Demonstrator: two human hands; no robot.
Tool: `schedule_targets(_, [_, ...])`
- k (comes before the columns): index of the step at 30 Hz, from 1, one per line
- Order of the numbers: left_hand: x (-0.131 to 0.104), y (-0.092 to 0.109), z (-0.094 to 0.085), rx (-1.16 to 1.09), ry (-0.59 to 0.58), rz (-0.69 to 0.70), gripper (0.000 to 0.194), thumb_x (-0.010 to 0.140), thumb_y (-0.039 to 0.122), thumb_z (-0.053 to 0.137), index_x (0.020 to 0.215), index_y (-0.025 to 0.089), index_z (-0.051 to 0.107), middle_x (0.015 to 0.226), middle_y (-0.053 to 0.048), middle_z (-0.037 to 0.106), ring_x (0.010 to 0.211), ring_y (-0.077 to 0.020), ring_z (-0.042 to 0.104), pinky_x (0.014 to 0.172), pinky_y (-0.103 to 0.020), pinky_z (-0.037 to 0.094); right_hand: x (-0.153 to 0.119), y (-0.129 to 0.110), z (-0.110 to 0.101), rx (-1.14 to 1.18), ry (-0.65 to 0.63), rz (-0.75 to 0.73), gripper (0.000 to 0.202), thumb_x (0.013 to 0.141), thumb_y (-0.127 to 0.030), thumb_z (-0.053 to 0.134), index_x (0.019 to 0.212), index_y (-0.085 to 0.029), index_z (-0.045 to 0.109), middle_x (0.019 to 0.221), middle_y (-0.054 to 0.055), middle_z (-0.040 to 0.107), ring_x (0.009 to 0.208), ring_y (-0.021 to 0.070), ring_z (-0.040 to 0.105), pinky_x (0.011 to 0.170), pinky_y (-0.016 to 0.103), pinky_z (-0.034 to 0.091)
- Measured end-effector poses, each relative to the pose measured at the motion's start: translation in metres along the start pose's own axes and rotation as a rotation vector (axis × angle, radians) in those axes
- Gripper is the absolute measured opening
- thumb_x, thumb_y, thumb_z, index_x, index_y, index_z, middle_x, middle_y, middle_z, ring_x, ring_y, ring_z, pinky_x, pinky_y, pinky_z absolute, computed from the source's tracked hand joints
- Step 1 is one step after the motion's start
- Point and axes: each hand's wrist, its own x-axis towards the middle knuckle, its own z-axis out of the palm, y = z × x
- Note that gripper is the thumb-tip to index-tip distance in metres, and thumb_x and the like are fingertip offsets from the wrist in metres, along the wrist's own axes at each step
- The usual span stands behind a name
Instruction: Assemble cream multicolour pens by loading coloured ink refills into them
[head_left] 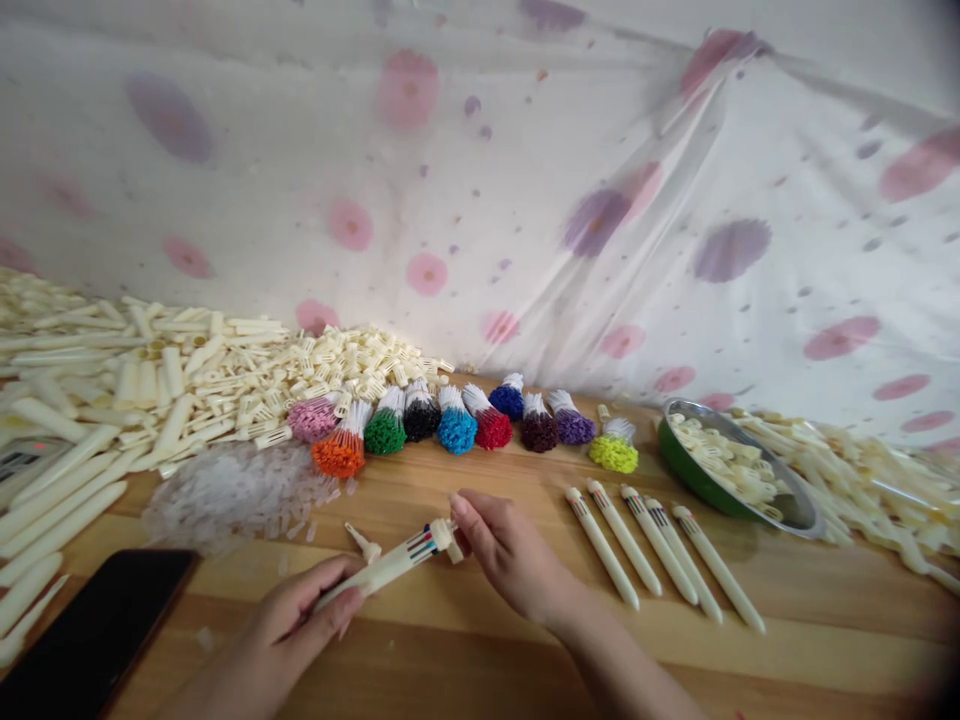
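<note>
A cream multicolour pen (397, 570) slants up to the right above the wooden table (420, 660), its slots showing coloured sliders near the upper end. Wrapped round its lower barrel is my left hand (307, 620). The fingers of my right hand (502, 550) pinch a small cream part (453, 540) at the pen's top end. Just above my left hand lies a small pointed cream piece (363, 542). Several similar pens (660, 545) rest side by side to the right of my right hand.
Bundles of coloured refills (456, 425) stand in a row behind my hands. Translucent small pieces (240, 490) and heaped cream barrels (82, 470) lie left, near a black phone (97, 630). A green bowl (690, 478) of cream parts and another pile (847, 490) are right. A patterned sheet (480, 190) hangs behind.
</note>
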Motion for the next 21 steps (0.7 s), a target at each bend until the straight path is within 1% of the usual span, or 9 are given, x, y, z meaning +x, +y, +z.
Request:
schedule_targets(3, [0.000, -0.006, 0.002, -0.085, 0.013, -0.031, 0.028, 0.083, 0.045, 0.049, 0.076, 0.025, 0.068, 0.056, 0.004, 0.066, 0.051, -0.0147, 0.062, 0.049, -0.020, 0.053, -0.002, -0.004, -0.007, -0.133, -0.054, -0.153, 0.035, 0.095, -0.042, 0.028, 0.073, -0.020, 0.044, 0.068, -0.001, 0.046, 0.062, 0.0130, 0.043, 0.060, 0.025, 0.032])
schedule_targets(5, [0.000, -0.005, 0.004, -0.099, 0.005, -0.023, 0.027, 0.083, 0.044, 0.050, 0.077, 0.025, 0.068, 0.059, 0.004, 0.068, 0.054, -0.0152, 0.064, 0.052, -0.021, 0.054, -0.003, -0.004, -0.007, -0.241, -0.069, -0.200, 0.030, 0.095, -0.036, 0.030, 0.073, -0.021, 0.042, 0.068, -0.001, 0.045, 0.062, 0.0131, 0.043, 0.060, 0.025, 0.031])
schedule_targets(8, [-0.002, 0.000, 0.005, -0.029, 0.019, 0.028, 0.021, 0.083, 0.040, 0.051, 0.086, 0.027, 0.066, 0.072, 0.003, 0.072, 0.068, -0.0177, 0.068, 0.059, -0.021, 0.055, -0.002, -0.002, 0.001, -0.239, -0.051, -0.149, 0.030, 0.095, -0.035, 0.030, 0.069, -0.021, 0.036, 0.063, -0.002, 0.041, 0.056, 0.0120, 0.039, 0.055, 0.024, 0.029])
schedule_targets(10, [-0.005, 0.003, 0.005, 0.061, 0.041, 0.084, 0.018, 0.084, 0.037, 0.050, 0.088, 0.027, 0.064, 0.074, 0.002, 0.072, 0.070, -0.0180, 0.069, 0.056, -0.019, 0.055, -0.002, 0.002, 0.009, -0.142, -0.024, -0.088, 0.031, 0.094, -0.037, 0.030, 0.067, -0.022, 0.034, 0.060, -0.004, 0.038, 0.053, 0.0112, 0.035, 0.052, 0.024, 0.028])
schedule_targets(13, [-0.008, 0.006, 0.005, 0.218, 0.070, 0.238, 0.016, 0.085, 0.030, 0.050, 0.096, 0.028, 0.061, 0.077, 0.002, 0.071, 0.069, -0.0172, 0.069, 0.053, -0.018, 0.053, 0.000, 0.006, 0.019, 0.032, 0.017, 0.054, 0.036, 0.090, -0.046, 0.034, 0.064, -0.021, 0.035, 0.057, -0.005, 0.033, 0.050, 0.0101, 0.029, 0.048, 0.023, 0.024])
schedule_targets(15, [-0.008, 0.006, 0.006, 0.292, 0.102, 0.328, 0.020, 0.085, 0.026, 0.050, 0.103, 0.029, 0.058, 0.083, 0.000, 0.072, 0.074, -0.0182, 0.069, 0.060, -0.020, 0.053, 0.002, 0.007, 0.022, 0.102, 0.040, 0.128, 0.041, 0.088, -0.052, 0.034, 0.061, -0.021, 0.035, 0.054, -0.006, 0.030, 0.048, 0.0094, 0.027, 0.045, 0.023, 0.022])
schedule_targets(16, [-0.007, 0.007, 0.008, 0.304, 0.115, 0.334, 0.020, 0.086, 0.027, 0.049, 0.104, 0.029, 0.058, 0.086, 0.000, 0.072, 0.077, -0.0189, 0.069, 0.064, -0.022, 0.053, 0.003, 0.007, 0.022, 0.119, 0.049, 0.145, 0.044, 0.088, -0.054, 0.034, 0.059, -0.021, 0.035, 0.052, -0.006, 0.029, 0.047, 0.0090, 0.026, 0.044, 0.023, 0.021])
schedule_targets(18, [-0.005, 0.008, 0.013, 0.237, 0.123, 0.249, 0.017, 0.087, 0.031, 0.047, 0.098, 0.027, 0.059, 0.083, -0.001, 0.070, 0.076, -0.0191, 0.068, 0.067, -0.025, 0.052, 0.005, 0.005, 0.020, 0.132, 0.072, 0.151, 0.048, 0.086, -0.059, 0.033, 0.057, -0.021, 0.035, 0.049, -0.006, 0.029, 0.044, 0.0085, 0.025, 0.042, 0.023, 0.020])
schedule_targets(21, [-0.005, 0.012, 0.024, -0.079, -0.003, -0.025, 0.028, 0.087, 0.046, 0.043, 0.078, 0.024, 0.058, 0.063, 0.003, 0.059, 0.057, -0.0138, 0.058, 0.054, -0.020, 0.047, 0.006, -0.001, 0.014, 0.190, 0.134, 0.131, 0.055, 0.086, -0.064, 0.029, 0.051, -0.021, 0.034, 0.044, -0.006, 0.030, 0.042, 0.0081, 0.027, 0.043, 0.023, 0.024])
